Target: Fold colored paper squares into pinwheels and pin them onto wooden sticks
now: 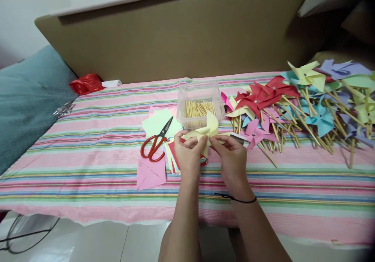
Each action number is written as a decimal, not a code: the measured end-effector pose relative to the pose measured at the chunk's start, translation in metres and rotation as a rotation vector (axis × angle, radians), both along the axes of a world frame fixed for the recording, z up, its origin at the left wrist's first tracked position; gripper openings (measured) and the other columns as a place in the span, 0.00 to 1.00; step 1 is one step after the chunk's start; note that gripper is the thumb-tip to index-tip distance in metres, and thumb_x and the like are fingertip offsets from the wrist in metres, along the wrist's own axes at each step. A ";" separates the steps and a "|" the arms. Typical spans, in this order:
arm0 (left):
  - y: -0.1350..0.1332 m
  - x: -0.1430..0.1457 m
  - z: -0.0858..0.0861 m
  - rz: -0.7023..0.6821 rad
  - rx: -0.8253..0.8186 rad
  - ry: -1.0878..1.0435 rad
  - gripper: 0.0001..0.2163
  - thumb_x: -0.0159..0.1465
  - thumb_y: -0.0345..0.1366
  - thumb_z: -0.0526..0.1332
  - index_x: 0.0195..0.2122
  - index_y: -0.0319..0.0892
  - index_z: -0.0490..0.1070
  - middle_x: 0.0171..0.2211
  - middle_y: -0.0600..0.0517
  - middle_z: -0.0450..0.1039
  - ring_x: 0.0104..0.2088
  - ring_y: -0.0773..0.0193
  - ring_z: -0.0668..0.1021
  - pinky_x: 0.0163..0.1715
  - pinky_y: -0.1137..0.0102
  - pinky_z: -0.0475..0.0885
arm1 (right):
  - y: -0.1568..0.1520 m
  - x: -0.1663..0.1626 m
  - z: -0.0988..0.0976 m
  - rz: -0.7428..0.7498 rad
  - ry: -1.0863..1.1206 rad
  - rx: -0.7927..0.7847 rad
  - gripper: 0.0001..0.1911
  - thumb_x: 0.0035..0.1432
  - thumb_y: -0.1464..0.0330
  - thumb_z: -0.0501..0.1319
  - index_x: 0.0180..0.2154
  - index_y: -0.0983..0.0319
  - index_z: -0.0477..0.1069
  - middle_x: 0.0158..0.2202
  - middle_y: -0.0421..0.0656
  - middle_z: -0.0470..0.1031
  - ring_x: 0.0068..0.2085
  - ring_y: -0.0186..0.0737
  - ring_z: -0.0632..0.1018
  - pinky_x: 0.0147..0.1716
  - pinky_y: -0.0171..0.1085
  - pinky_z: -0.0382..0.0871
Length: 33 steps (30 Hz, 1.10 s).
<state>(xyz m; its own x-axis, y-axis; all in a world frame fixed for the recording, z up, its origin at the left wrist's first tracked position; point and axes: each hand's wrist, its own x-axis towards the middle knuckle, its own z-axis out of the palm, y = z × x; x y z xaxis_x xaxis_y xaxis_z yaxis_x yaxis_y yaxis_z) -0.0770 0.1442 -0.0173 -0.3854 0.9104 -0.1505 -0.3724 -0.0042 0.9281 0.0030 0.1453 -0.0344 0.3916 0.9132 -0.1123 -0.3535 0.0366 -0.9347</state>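
Observation:
Between my two hands is a pale yellow paper pinwheel, its blades curled up. My left hand pinches it from the left, thumb near its middle. My right hand grips it from the right, fingertips close to the same spot. Whatever is at the pinwheel's centre is hidden by the fingers. Under and beside my left hand lies a stack of coloured paper squares. Scissors with red handles rest just left of it, partly on pale green paper. A pink cut square lies below them.
Behind my hands stands a clear plastic box of short wooden sticks. Many finished pinwheels on sticks pile up at the right. A red plastic bag lies at the back left on the striped cloth. A blue cushion borders the left.

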 end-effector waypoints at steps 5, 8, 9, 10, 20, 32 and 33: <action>-0.001 0.001 0.001 -0.007 0.014 0.013 0.25 0.48 0.33 0.72 0.40 0.45 0.56 0.22 0.57 0.77 0.23 0.66 0.78 0.28 0.73 0.71 | 0.000 -0.001 0.000 -0.029 0.024 -0.022 0.09 0.39 0.68 0.72 0.25 0.63 0.77 0.21 0.38 0.75 0.24 0.31 0.73 0.26 0.33 0.70; -0.001 0.001 0.000 0.010 0.007 0.024 0.25 0.48 0.33 0.72 0.40 0.44 0.57 0.22 0.57 0.77 0.23 0.65 0.79 0.28 0.73 0.71 | 0.000 0.000 0.000 -0.044 0.017 -0.034 0.09 0.38 0.67 0.72 0.25 0.63 0.77 0.21 0.38 0.75 0.24 0.32 0.73 0.26 0.34 0.71; -0.001 0.001 0.000 0.008 0.004 0.027 0.25 0.48 0.34 0.72 0.40 0.44 0.57 0.23 0.56 0.77 0.23 0.65 0.79 0.28 0.73 0.71 | 0.000 0.000 0.000 -0.041 0.014 -0.038 0.09 0.38 0.67 0.72 0.25 0.63 0.77 0.21 0.38 0.75 0.23 0.32 0.73 0.26 0.34 0.71; -0.001 0.000 -0.001 0.005 0.003 0.029 0.25 0.48 0.34 0.72 0.40 0.44 0.57 0.23 0.56 0.77 0.24 0.65 0.79 0.28 0.72 0.71 | 0.000 0.000 0.000 -0.038 0.011 -0.040 0.09 0.38 0.67 0.72 0.25 0.63 0.77 0.21 0.38 0.75 0.23 0.32 0.73 0.26 0.34 0.71; 0.001 -0.001 -0.003 0.004 0.003 0.053 0.26 0.47 0.35 0.72 0.41 0.44 0.56 0.24 0.55 0.77 0.24 0.64 0.79 0.29 0.72 0.71 | 0.000 0.000 0.000 -0.022 0.003 -0.042 0.09 0.38 0.67 0.72 0.25 0.63 0.77 0.21 0.38 0.75 0.24 0.33 0.74 0.27 0.35 0.72; 0.002 0.002 0.000 0.060 -0.026 0.050 0.26 0.47 0.32 0.70 0.40 0.45 0.53 0.20 0.59 0.73 0.21 0.66 0.77 0.26 0.74 0.68 | -0.002 -0.002 0.005 -0.007 -0.087 -0.009 0.09 0.40 0.66 0.71 0.25 0.62 0.74 0.21 0.38 0.74 0.24 0.35 0.74 0.24 0.35 0.71; 0.002 0.003 0.000 0.063 -0.027 0.018 0.27 0.47 0.32 0.71 0.40 0.45 0.53 0.20 0.59 0.74 0.22 0.66 0.77 0.26 0.74 0.69 | -0.002 -0.003 0.006 -0.017 -0.072 0.005 0.11 0.40 0.67 0.71 0.27 0.62 0.73 0.22 0.37 0.75 0.25 0.35 0.76 0.26 0.35 0.72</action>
<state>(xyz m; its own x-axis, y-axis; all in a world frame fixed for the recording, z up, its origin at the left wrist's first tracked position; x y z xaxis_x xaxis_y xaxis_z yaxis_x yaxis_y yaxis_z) -0.0739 0.1462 -0.0170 -0.4444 0.8802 -0.1669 -0.3551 -0.0021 0.9348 -0.0003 0.1428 -0.0288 0.4144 0.9067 -0.0787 -0.2849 0.0471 -0.9574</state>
